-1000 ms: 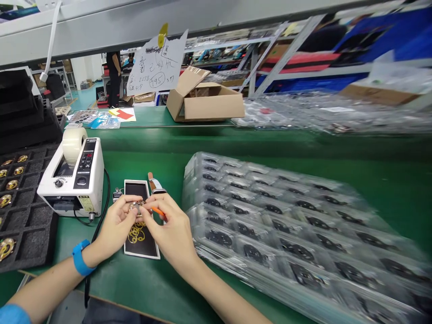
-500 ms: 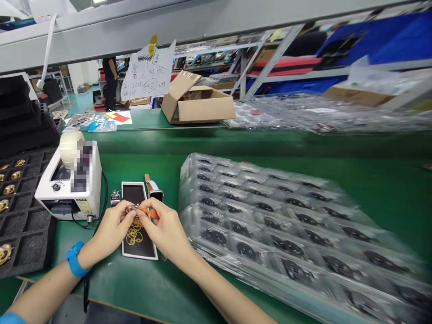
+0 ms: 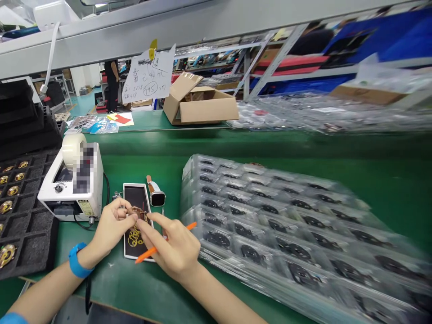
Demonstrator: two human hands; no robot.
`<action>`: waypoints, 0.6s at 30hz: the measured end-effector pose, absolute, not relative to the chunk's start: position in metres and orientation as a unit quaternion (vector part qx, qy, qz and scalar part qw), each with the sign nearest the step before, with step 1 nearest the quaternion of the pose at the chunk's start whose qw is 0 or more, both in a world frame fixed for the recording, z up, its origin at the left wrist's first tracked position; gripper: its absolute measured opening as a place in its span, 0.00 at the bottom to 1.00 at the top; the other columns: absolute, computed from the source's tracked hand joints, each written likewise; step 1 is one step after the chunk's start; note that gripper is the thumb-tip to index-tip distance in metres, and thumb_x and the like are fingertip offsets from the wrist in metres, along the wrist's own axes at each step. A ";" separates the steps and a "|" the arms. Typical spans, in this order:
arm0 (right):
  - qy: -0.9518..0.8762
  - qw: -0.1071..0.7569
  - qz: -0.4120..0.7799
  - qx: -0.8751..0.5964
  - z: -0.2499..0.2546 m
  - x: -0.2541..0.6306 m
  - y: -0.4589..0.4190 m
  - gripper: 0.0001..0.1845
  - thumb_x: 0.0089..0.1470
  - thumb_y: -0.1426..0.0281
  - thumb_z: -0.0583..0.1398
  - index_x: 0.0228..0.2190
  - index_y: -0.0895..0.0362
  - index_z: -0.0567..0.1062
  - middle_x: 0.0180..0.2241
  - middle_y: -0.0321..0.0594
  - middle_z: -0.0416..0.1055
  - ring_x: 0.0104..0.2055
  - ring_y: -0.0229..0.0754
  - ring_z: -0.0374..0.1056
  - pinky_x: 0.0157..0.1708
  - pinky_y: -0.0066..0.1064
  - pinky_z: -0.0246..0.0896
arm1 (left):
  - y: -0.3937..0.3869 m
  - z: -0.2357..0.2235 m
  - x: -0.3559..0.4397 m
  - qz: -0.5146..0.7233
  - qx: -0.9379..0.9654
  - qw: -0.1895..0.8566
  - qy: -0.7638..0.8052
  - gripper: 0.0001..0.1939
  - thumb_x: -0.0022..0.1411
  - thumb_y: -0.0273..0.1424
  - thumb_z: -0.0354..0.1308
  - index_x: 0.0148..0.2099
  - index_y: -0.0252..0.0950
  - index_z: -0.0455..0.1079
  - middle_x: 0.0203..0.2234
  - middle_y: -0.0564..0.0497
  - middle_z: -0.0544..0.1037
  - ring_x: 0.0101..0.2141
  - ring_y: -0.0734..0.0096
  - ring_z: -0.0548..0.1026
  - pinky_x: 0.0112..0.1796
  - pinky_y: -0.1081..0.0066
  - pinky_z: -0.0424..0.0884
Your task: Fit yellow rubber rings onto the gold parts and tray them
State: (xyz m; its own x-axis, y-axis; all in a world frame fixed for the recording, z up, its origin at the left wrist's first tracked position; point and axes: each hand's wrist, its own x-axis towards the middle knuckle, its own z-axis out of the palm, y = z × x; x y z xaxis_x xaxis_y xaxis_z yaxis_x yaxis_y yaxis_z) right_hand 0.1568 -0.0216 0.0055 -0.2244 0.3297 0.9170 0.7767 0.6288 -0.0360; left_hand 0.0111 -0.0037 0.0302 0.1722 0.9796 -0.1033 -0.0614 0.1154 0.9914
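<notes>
My left hand (image 3: 113, 227) is closed, pinching a small rose-gold ring-shaped watch part (image 3: 137, 211) above a white-edged box (image 3: 125, 250). My right hand (image 3: 178, 247) has an orange pointed stick (image 3: 146, 255) lying across under its fingers, while its fingertips reach the same watch part; whether they grip it is hard to tell. Yellow rings (image 3: 135, 238) lie on the box's black floor, below the fingers. A watch with a brown and pale strap (image 3: 157, 198) rests just beyond the box. A small metal counter (image 3: 116, 195) is mostly hidden behind my left hand.
A white tape dispenser (image 3: 72, 180) stands left of the box, beside a black foam tray (image 3: 32, 243) holding gold parts. Stacked clear plastic trays (image 3: 270, 225) with black parts fill the right. A cardboard box (image 3: 207, 110) sits on the rear ledge.
The orange stick has swung from pointing at the watch part to lying crosswise in my right hand, its tip towards me. My right-hand fingers have spread and moved slightly right.
</notes>
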 end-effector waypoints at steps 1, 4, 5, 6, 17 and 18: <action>-0.746 0.502 -0.222 -0.378 0.005 0.157 -0.020 0.13 0.54 0.76 0.58 0.40 0.50 0.74 0.33 0.40 0.75 0.23 0.35 0.63 0.23 0.28 0.56 | -0.006 0.031 0.012 0.442 0.489 0.600 0.454 0.15 0.48 0.36 0.65 0.32 0.35 0.64 0.17 0.58 0.71 0.18 0.78 0.68 0.24 0.77 0.65; -0.744 0.508 -0.198 -0.387 0.007 0.159 -0.015 0.10 0.55 0.75 0.58 0.38 0.53 0.76 0.35 0.43 0.76 0.27 0.38 0.66 0.25 0.29 0.58 | -0.010 0.032 0.013 0.433 0.492 0.622 0.428 0.20 0.49 0.40 0.65 0.39 0.34 0.65 0.19 0.55 0.74 0.20 0.75 0.72 0.25 0.74 0.69; -0.749 0.508 -0.188 -0.382 0.008 0.160 -0.013 0.09 0.55 0.75 0.58 0.37 0.54 0.76 0.35 0.44 0.76 0.27 0.38 0.66 0.25 0.29 0.59 | -0.011 0.032 0.013 0.433 0.495 0.622 0.424 0.21 0.49 0.41 0.65 0.40 0.33 0.66 0.19 0.54 0.75 0.20 0.75 0.73 0.25 0.74 0.70; -0.755 0.507 -0.179 -0.374 0.008 0.160 -0.012 0.09 0.55 0.76 0.58 0.37 0.55 0.75 0.34 0.44 0.77 0.27 0.39 0.67 0.25 0.29 0.59 | -0.013 0.032 0.013 0.435 0.498 0.620 0.422 0.22 0.50 0.41 0.65 0.41 0.33 0.66 0.19 0.54 0.75 0.20 0.75 0.73 0.25 0.75 0.70; -0.790 0.495 -0.175 -0.316 0.004 0.164 -0.007 0.10 0.55 0.77 0.56 0.39 0.56 0.73 0.33 0.44 0.77 0.28 0.39 0.70 0.27 0.30 0.63 | -0.020 0.025 0.014 0.440 0.553 0.553 0.440 0.14 0.57 0.35 0.60 0.43 0.33 0.68 0.23 0.51 0.78 0.24 0.72 0.77 0.29 0.73 0.75; -0.793 0.492 -0.180 -0.310 0.004 0.165 -0.007 0.11 0.55 0.77 0.56 0.39 0.56 0.73 0.33 0.44 0.77 0.28 0.39 0.70 0.26 0.30 0.63 | -0.020 0.024 0.014 0.441 0.555 0.549 0.443 0.14 0.57 0.35 0.60 0.43 0.33 0.68 0.23 0.51 0.79 0.24 0.71 0.78 0.29 0.72 0.76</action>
State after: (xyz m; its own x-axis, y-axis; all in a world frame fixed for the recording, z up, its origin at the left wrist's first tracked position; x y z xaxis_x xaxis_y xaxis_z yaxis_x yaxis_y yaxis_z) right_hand 0.1647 -0.0066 0.0044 -0.3241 0.3143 0.8923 0.6690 0.7431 -0.0188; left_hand 0.0140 -0.0204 0.0238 0.2196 0.9756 0.0031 0.0076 -0.0048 1.0000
